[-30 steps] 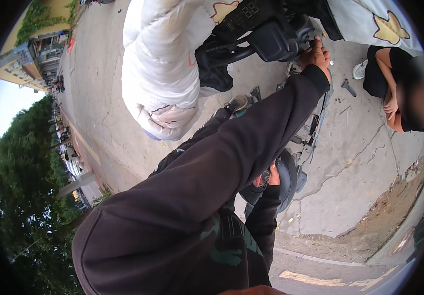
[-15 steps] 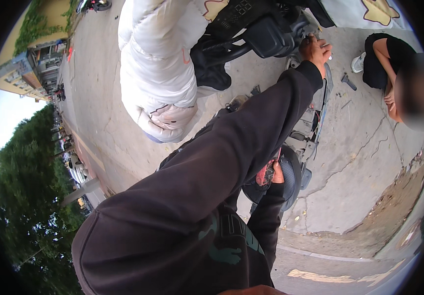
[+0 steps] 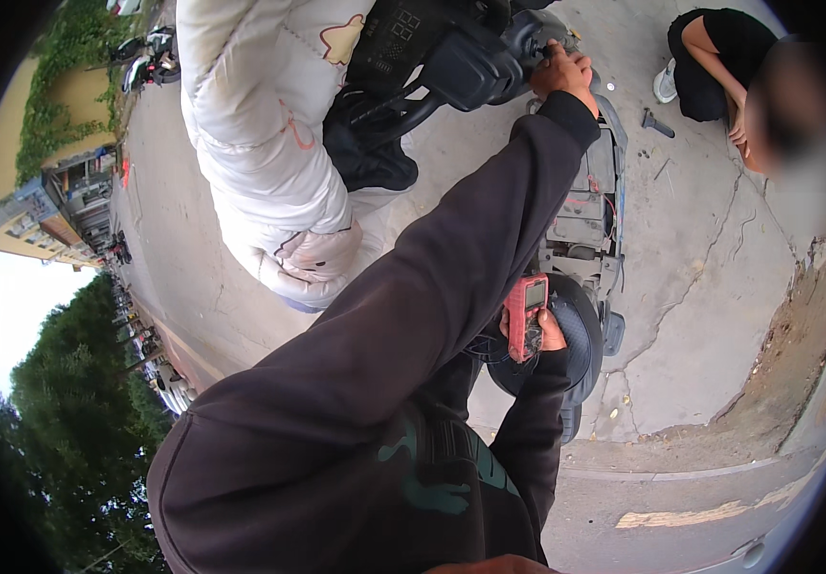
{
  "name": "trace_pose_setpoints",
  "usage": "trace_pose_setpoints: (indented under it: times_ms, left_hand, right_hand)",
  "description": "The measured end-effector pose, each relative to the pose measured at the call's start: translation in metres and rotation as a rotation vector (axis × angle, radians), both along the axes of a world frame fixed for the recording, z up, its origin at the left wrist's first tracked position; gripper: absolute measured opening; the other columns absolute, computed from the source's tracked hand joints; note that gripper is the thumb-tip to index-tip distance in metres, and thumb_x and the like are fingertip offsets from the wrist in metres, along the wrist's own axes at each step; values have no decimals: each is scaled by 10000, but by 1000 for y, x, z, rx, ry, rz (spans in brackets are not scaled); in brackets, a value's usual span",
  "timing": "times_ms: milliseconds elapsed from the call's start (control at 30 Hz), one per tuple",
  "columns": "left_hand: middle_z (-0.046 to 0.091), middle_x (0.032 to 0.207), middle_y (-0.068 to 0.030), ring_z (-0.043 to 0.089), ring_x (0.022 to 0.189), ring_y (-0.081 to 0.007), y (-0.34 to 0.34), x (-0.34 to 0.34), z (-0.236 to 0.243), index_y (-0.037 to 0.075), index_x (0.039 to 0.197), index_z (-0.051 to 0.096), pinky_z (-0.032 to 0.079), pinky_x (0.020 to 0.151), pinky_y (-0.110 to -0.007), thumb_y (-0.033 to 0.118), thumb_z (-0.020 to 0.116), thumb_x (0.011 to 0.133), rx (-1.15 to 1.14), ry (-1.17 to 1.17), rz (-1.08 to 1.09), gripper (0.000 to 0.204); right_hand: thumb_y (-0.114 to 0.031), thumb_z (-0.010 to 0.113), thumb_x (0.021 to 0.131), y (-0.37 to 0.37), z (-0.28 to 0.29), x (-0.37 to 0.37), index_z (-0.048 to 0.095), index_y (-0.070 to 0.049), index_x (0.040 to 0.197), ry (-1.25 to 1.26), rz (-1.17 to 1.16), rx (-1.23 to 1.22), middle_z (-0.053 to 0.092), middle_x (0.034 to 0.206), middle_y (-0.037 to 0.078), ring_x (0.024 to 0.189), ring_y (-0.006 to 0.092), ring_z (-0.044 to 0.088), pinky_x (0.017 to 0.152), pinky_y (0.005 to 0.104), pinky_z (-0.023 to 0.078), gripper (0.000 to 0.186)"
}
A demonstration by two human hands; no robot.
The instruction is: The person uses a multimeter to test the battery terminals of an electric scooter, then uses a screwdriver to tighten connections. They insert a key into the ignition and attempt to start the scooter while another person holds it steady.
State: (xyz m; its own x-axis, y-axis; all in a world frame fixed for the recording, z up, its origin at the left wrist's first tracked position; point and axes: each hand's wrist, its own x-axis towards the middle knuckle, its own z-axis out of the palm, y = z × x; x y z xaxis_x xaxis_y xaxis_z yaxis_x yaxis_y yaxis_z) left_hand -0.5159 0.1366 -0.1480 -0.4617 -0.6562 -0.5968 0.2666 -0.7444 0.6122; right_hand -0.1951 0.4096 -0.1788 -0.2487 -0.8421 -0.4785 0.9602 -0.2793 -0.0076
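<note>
My left arm stretches across to the far right end of an electric scooter's handlebar (image 3: 525, 48). There my left hand (image 3: 569, 77) has its fingers bent around the grip, which is mostly hidden. Closer in, beside the dark scooter seat (image 3: 578, 335), my right hand (image 3: 552, 330) holds a red multimeter (image 3: 526, 311) with its screen facing up. Thin leads bunch around the meter's lower end. Between my hands the scooter body (image 3: 585, 206) lies uncovered, with grey parts and red wires showing.
A white padded wind cover (image 3: 269, 153) hangs over the scooter's left side. At the upper right a person in black (image 3: 705, 72) crouches with arms folded. A dark tool-like piece (image 3: 658, 123) lies on the cracked concrete. Parked scooters (image 3: 155, 59) stand far left.
The multimeter has come out from behind my left sleeve, and its screen now shows. My left hand stays at the handlebar. The scene has shifted slightly as my head moved.
</note>
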Motion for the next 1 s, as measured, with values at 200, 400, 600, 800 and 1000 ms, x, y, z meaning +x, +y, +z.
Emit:
trace_pose_setpoints:
  times_ms: [200, 400, 600, 800, 1000]
  left_hand:
    - [569, 1358, -190, 651, 1069, -298, -5, 3, -21, -26, 1348, 421, 506, 973, -376, 439, 391, 1082, -110, 72, -86, 537]
    - [520, 1410, -270, 698, 977, -321, 20, 66, 11, 43, 1505, 258, 530, 903, -383, 457, 335, 1081, -468, 23, -409, 597]
    - [691, 1052, -158, 690, 852, -226, 35, 189, -51, -12, 1252, 569, 532, 755, -326, 568, 318, 1062, -242, -267, -634, 660]
    - [688, 979, -79, 660, 857, -162, 51, 332, -79, 53, 1044, 632, 516, 767, -300, 723, 340, 1000, -43, -231, -1002, 732]
    - [575, 1411, -78, 558, 1290, -212, 2, 411, -55, 104, 1475, 466, 442, 1078, -398, 706, 390, 991, 129, -108, -1208, 776]
  right_hand:
    - [-547, 746, 854, 3, -17, 0, 516, 36, 1340, 70, 46, -145, 640, 1117, 197, 914, 285, 664, 716, 377, 574, 792]
    - [-497, 756, 863, 10, -17, 1, 506, 55, 1348, 97, 22, -73, 665, 1066, 207, 878, 288, 677, 733, 387, 567, 776]
    - [-450, 790, 846, 9, -4, -2, 538, 33, 1298, 120, -33, -19, 667, 1010, 177, 812, 261, 665, 633, 369, 565, 708]
    - [-383, 765, 888, -10, 21, 0, 505, 50, 1356, 256, -89, 222, 670, 1108, 133, 955, 195, 657, 848, 314, 535, 688]
    - [-467, 826, 808, -112, 0, 67, 522, 84, 1141, 806, -27, 1073, 698, 869, 250, 767, 366, 717, 708, 440, 554, 712]
